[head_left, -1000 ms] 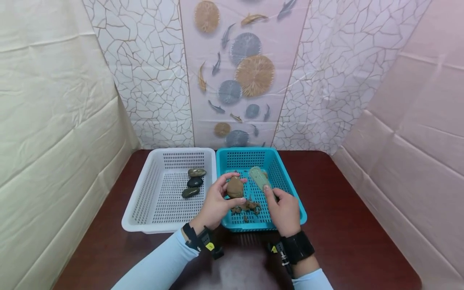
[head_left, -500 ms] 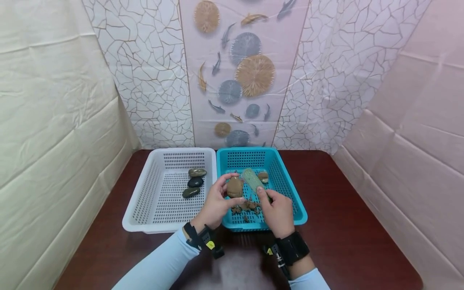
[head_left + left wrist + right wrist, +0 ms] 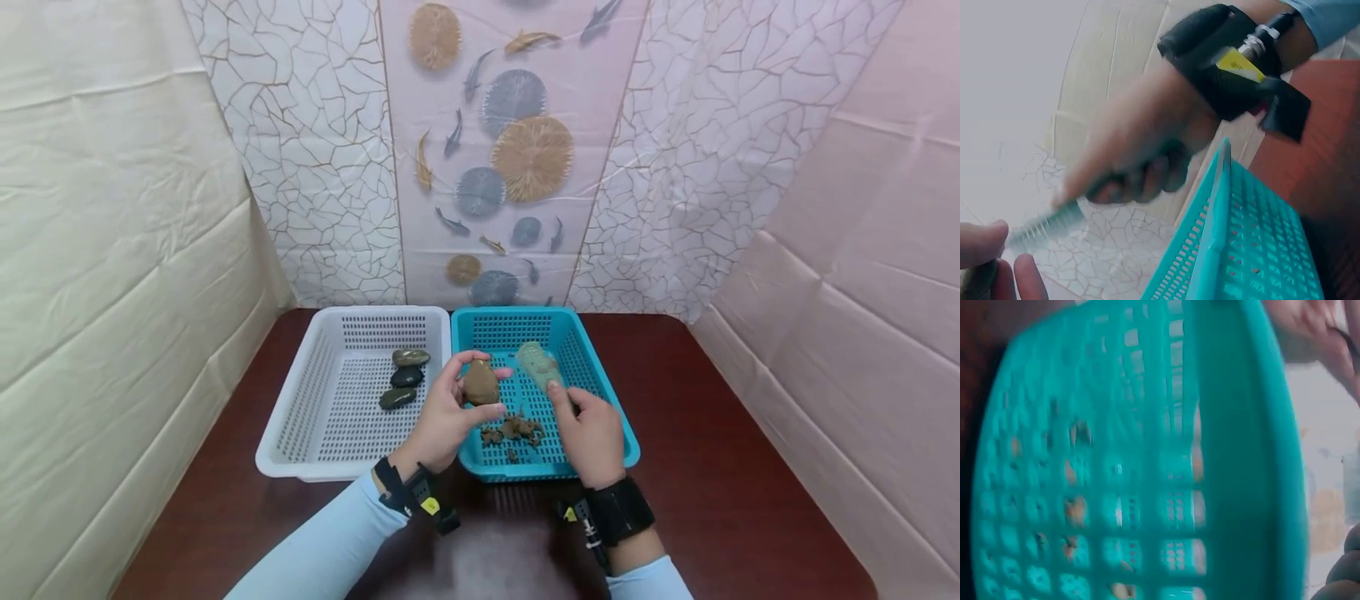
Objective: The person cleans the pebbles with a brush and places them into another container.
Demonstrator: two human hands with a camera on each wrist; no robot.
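Observation:
Above the teal basket [image 3: 630, 450], my left hand [image 3: 441, 419] holds a mud-brown stone [image 3: 481, 383] between thumb and fingers. My right hand [image 3: 592, 437] grips a green scrubbing brush [image 3: 537, 362] by its handle, thumb along its back. Stone and brush head stand apart in the head view. The left wrist view shows the brush's pale bristles [image 3: 1047, 226], blurred, close to the left fingertips [image 3: 1029, 275]. Brown clumps of mud [image 3: 519, 428] lie on the basket floor. In the right wrist view, the basket's wall hides most of the work.
A white basket [image 3: 281, 425] stands against the teal one on its left, with a greenish stone [image 3: 410, 357], a black stone [image 3: 407, 377] and a dark stone [image 3: 397, 397] inside. Both rest on a dark red table [image 3: 720, 467]. Cloth walls enclose the back and sides.
The brush swung left toward the stone, then back right, covering a second stone in the teal basket. My left hand has shifted slightly left and the held stone has tilted.

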